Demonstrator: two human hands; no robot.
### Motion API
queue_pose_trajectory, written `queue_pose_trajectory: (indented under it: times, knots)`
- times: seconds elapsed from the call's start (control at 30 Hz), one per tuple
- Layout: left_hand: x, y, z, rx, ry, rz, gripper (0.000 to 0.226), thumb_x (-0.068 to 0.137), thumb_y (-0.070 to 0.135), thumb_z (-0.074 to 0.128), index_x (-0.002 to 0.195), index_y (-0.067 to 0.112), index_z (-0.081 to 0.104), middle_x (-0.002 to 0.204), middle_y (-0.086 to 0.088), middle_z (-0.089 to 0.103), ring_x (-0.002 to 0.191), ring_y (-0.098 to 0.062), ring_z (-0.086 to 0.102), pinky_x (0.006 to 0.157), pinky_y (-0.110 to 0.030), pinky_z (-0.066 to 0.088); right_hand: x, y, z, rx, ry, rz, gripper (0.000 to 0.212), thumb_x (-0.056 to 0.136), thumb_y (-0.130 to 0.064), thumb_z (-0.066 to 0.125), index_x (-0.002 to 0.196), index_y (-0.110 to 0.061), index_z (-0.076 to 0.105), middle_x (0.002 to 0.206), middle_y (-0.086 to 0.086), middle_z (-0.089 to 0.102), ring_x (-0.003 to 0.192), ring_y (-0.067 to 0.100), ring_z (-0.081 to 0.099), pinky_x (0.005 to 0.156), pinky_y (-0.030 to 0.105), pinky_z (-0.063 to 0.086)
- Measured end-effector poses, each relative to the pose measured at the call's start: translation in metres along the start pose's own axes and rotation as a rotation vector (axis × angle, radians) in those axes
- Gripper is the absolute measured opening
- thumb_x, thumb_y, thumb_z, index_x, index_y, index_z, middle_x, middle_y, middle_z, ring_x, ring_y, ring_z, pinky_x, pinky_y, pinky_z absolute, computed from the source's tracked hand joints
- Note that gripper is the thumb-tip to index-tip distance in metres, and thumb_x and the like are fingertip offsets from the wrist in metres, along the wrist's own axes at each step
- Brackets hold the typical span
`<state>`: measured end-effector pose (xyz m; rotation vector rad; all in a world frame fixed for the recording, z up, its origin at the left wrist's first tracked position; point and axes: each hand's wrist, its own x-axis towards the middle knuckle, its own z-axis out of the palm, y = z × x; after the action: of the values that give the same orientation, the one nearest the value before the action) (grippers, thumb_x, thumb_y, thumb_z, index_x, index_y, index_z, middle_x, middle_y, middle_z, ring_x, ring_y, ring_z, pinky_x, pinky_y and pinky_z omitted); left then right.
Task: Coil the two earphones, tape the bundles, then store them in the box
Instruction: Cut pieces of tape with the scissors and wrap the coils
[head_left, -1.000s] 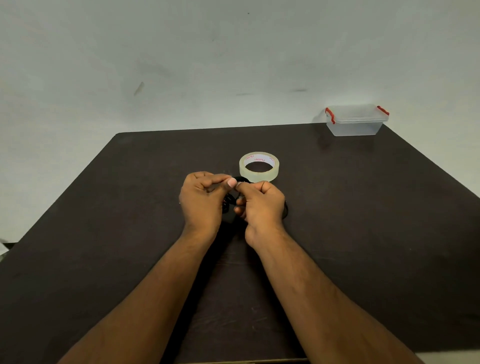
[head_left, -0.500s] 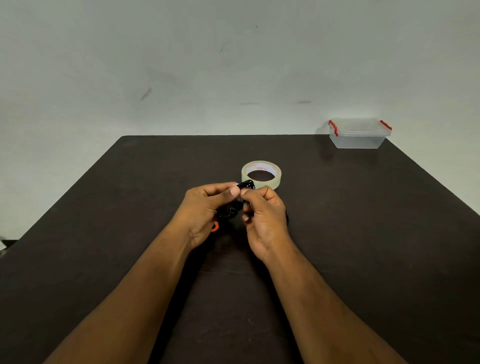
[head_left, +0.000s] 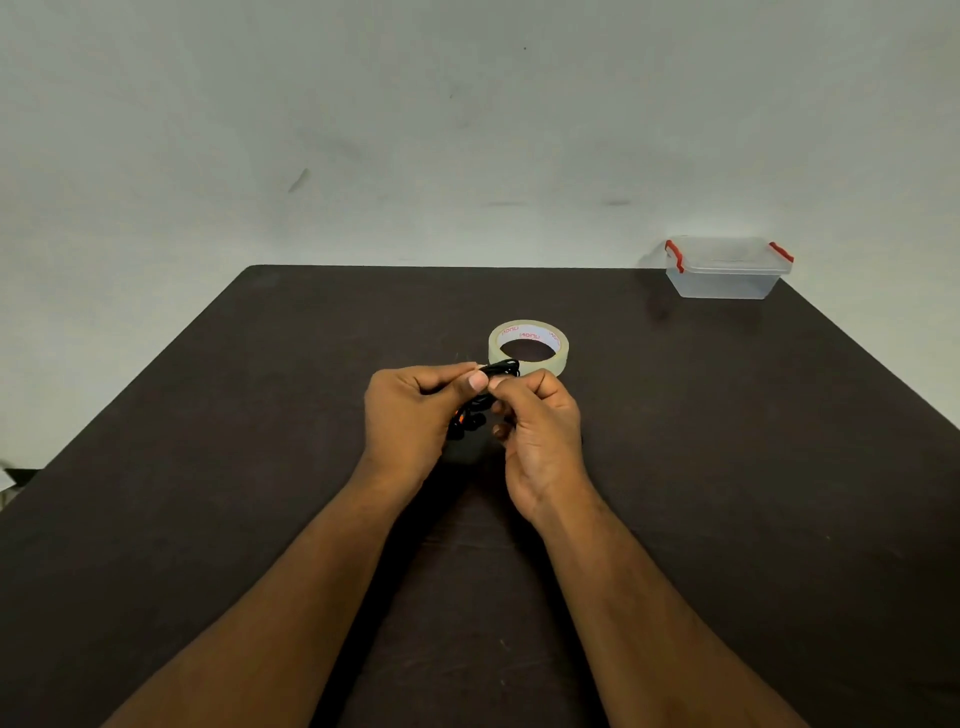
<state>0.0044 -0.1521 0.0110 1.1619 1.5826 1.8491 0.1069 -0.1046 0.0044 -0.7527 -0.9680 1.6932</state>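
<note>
Here, my left hand (head_left: 415, 415) and right hand (head_left: 540, 431) together pinch a limp, springy earphone coil (head_left: 498, 370); gripping across its loops should hold it.

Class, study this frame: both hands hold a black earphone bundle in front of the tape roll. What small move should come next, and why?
Probably free the right hand and reach for the tape roll just behind. The left hand already pinches the black earphone bundle, no tape is visible on it, and the lidded box sits far off.
</note>
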Motion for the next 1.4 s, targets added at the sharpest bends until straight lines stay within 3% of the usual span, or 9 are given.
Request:
queue_pose_trajectory:
  times: [0.1, 0.23, 0.4, 0.57, 0.7, 0.83, 0.97, 1.2, 1.4]
  knots:
    - [0.000, -0.001, 0.000, 0.076, 0.024, 0.051, 0.019, 0.080, 0.013, 0.075, 0.097, 0.006, 0.076, 0.090, -0.003, 0.076, 0.087, -0.012, 0.073, 0.077, -0.027, 0.057, -0.001, 0.000, 0.000, -0.021, -0.001, -0.010, 0.032, 0.076, -0.009, 0.071, 0.054, -0.025, 0.054, 0.070, -0.003, 0.065, 0.067, 0.007, 0.058, 0.063, 0.029, 0.042]
    - [0.002, -0.001, 0.000, 0.136, 0.028, 0.124, 0.016, 0.081, 0.012, 0.075, 0.097, 0.008, 0.077, 0.089, -0.001, 0.076, 0.084, -0.008, 0.072, 0.072, -0.022, 0.057, -0.003, -0.002, 0.001, -0.028, 0.026, -0.030, 0.023, 0.075, -0.007, 0.076, 0.062, -0.020, 0.061, 0.071, 0.002, 0.068, 0.067, 0.010, 0.062, 0.058, 0.028, 0.049]
    - [0.010, -0.005, -0.006, 0.130, 0.041, 0.137, 0.013, 0.081, 0.009, 0.075, 0.093, 0.009, 0.077, 0.087, -0.003, 0.074, 0.082, -0.011, 0.071, 0.069, -0.021, 0.056, -0.003, -0.011, -0.004, 0.083, 0.101, 0.025, 0.030, 0.077, -0.004, 0.075, 0.098, -0.017, 0.057, 0.064, 0.006, 0.066, 0.051, 0.012, 0.055, 0.050, 0.026, 0.049]
    - [0.017, -0.013, -0.015, -0.009, -0.019, 0.002, 0.011, 0.082, 0.009, 0.073, 0.092, 0.011, 0.078, 0.086, -0.006, 0.076, 0.083, -0.023, 0.073, 0.073, -0.038, 0.058, 0.003, -0.021, -0.012, 0.202, -0.001, 0.088, 0.015, 0.084, -0.006, 0.070, 0.085, -0.018, 0.060, 0.068, 0.005, 0.068, 0.053, 0.011, 0.057, 0.049, 0.023, 0.049]
    - [0.020, -0.012, -0.017, -0.156, -0.036, -0.058, 0.011, 0.082, 0.009, 0.073, 0.090, 0.014, 0.078, 0.088, -0.009, 0.076, 0.088, -0.025, 0.073, 0.078, -0.034, 0.058, 0.015, -0.029, -0.024, -0.170, -0.029, -0.205, 0.016, 0.084, -0.002, 0.067, 0.086, -0.018, 0.070, 0.087, 0.005, 0.072, 0.074, 0.015, 0.064, 0.063, 0.027, 0.053]
    - [0.020, -0.009, -0.018, -0.195, -0.104, -0.084, 0.011, 0.081, 0.008, 0.073, 0.091, 0.006, 0.077, 0.088, -0.012, 0.076, 0.085, -0.025, 0.073, 0.072, -0.026, 0.056, 0.022, -0.030, -0.028, -0.575, -0.361, -0.310, 0.050, 0.078, 0.001, 0.069, 0.115, -0.031, 0.066, 0.117, -0.004, 0.067, 0.115, 0.007, 0.059, 0.086, 0.024, 0.052]
    - [0.018, -0.007, -0.017, -0.165, -0.190, -0.101, 0.016, 0.080, 0.008, 0.073, 0.095, 0.002, 0.075, 0.089, -0.014, 0.075, 0.084, -0.027, 0.073, 0.070, -0.028, 0.057, 0.032, -0.032, -0.023, -0.772, -0.538, -0.283, 0.060, 0.080, 0.002, 0.070, 0.129, -0.030, 0.056, 0.101, 0.000, 0.072, 0.100, 0.012, 0.068, 0.089, 0.032, 0.055]
    - [0.018, -0.005, -0.023, -0.087, -0.280, -0.124, 0.021, 0.079, 0.010, 0.074, 0.097, -0.001, 0.074, 0.087, -0.014, 0.076, 0.085, -0.026, 0.073, 0.074, -0.027, 0.057, 0.033, -0.023, -0.029, -0.433, -0.455, -0.205, 0.046, 0.071, 0.005, 0.078, 0.110, -0.018, 0.069, 0.075, -0.001, 0.073, 0.074, 0.012, 0.069, 0.072, 0.021, 0.054]
    - [0.020, -0.001, -0.029, -0.025, -0.341, -0.142, 0.026, 0.079, 0.014, 0.072, 0.101, 0.000, 0.073, 0.093, -0.012, 0.075, 0.090, -0.021, 0.072, 0.082, -0.029, 0.057, 0.030, -0.015, -0.029, -0.370, -0.386, -0.240, 0.021, 0.069, -0.001, 0.081, 0.085, -0.015, 0.077, 0.084, 0.005, 0.076, 0.081, 0.016, 0.072, 0.071, 0.021, 0.054]
